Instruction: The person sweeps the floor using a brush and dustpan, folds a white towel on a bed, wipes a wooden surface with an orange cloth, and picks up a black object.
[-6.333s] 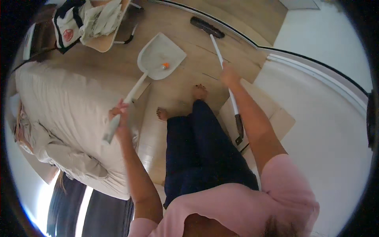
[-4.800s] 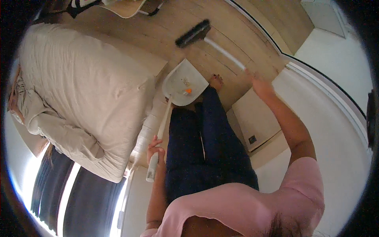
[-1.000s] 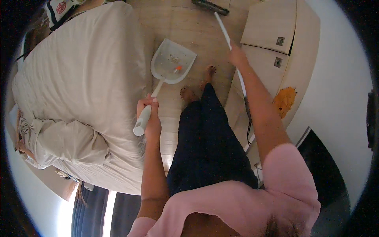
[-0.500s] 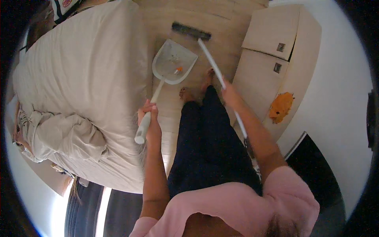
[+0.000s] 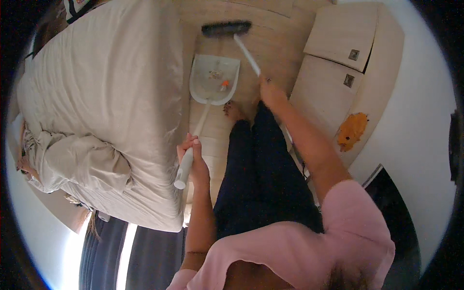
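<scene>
My left hand [image 5: 192,150] is wrapped round the pale handle of a long-handled dustpan [image 5: 203,65]. The white pan rests on the floor beside the bed, with a small orange piece [image 5: 224,84] and some crumb-like debris [image 5: 213,75] in it. My right hand [image 5: 273,94] is closed on the white stick of a broom [image 5: 226,28]. Its dark bristle head is on the floor beyond the pan's far edge, apart from it. The lower part of the broom stick is hidden behind my right forearm.
A bed [image 5: 111,72] with a beige sheet and a bunched cover [image 5: 82,157] fills the left. On the right is a pale cabinet [image 5: 333,87] with an orange object [image 5: 353,131] on its top. A dark panel [image 5: 386,208] stands at the lower right.
The broom head has moved left and slightly farther away. The dustpan has turned a little, its far edge now straighter across. Both my hands have shifted slightly.
</scene>
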Motion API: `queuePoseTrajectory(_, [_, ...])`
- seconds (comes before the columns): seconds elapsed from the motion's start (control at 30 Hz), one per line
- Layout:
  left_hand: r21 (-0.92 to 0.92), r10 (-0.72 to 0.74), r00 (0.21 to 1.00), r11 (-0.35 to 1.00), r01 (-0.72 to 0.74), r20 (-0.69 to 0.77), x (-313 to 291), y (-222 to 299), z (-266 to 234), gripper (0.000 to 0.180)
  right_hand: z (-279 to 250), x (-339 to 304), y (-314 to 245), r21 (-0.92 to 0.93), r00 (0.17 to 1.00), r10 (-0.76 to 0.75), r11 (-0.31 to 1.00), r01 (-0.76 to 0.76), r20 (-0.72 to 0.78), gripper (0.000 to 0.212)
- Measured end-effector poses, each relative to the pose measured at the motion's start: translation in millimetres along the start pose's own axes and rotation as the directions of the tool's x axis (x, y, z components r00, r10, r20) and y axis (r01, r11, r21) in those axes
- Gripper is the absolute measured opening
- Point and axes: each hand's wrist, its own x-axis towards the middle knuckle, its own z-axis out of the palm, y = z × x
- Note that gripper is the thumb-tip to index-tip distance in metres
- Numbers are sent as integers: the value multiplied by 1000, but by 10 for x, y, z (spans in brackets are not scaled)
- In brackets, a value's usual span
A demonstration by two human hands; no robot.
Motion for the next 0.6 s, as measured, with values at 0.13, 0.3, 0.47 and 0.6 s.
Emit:
queuePoseTrajectory(0.13, [15, 27, 999, 999, -28, 45, -6, -105, -158, 13, 268, -1146, 227, -191, 956, 16, 981, 42, 294, 55])
queuePoseTrajectory(0.3, [25, 50, 999, 998, -51, 11, -146, -183, -388, 11, -196, -1364, 321, 68, 976, 204, 976, -209, 70, 51])
queuePoseTrajectory(0.47, [53, 71, 994, 996, -76, 83, -216, -160, -431, 6, -528, -466, 958, -10, 984, 143, 989, -145, -110, 41])
queuePoseTrajectory(0.6, [98, -5, 991, 995, -9, 137, -178, -144, -381, 9, -5, -515, 848, 275, 924, 382, 888, -369, 10, 45])
